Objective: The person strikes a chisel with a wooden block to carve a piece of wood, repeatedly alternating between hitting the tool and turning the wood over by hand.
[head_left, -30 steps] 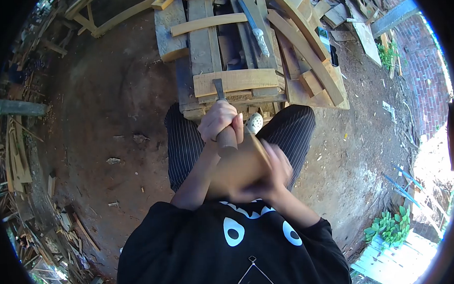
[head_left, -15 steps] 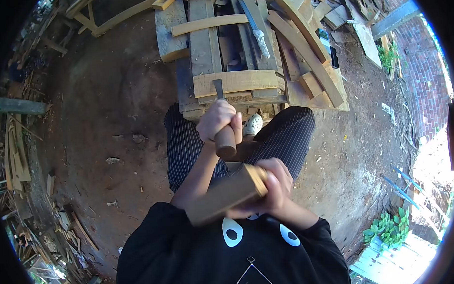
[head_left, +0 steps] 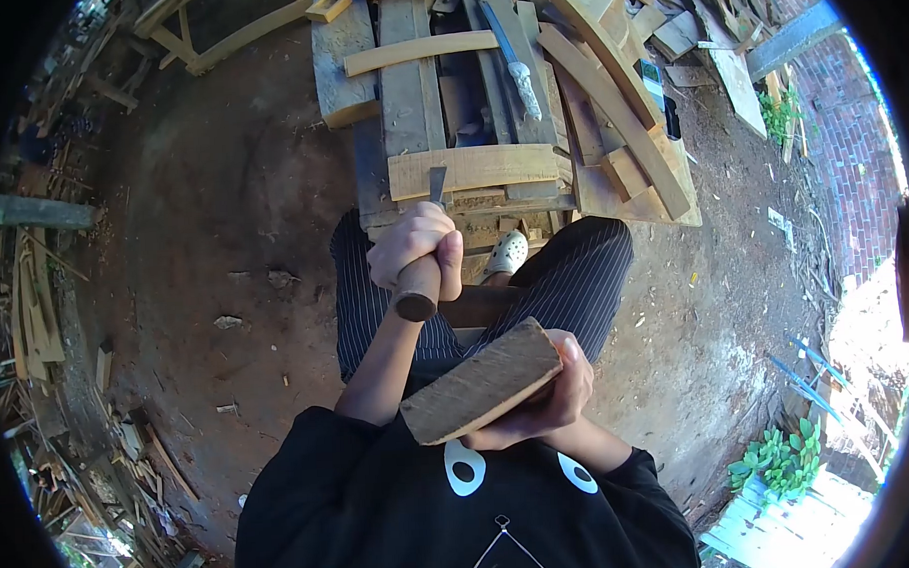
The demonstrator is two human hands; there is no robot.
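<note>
My left hand (head_left: 410, 247) is wrapped around the wooden handle of a chisel (head_left: 419, 285), the butt end facing me. The flat metal blade points away, and its tip rests on or just over a slightly curved wooden board (head_left: 490, 167) at the bench's near end. Closer to my chest, my right hand (head_left: 558, 394) grips a thick rectangular wood block (head_left: 483, 381) by its right end. The block is tilted and stands apart from the chisel handle.
The low wooden bench (head_left: 408, 110) carries a second curved strip (head_left: 421, 51) and a blue handsaw (head_left: 504, 47) with a white-wrapped handle. Long curved pieces (head_left: 619, 118) lie at its right. A potted-looking green plant (head_left: 778, 457) grows at lower right. Wood scraps line the left side.
The chisel handle has swung left and toward me, leaning the tool more. The block has turned, its broad face now upward, and its blur is gone.
</note>
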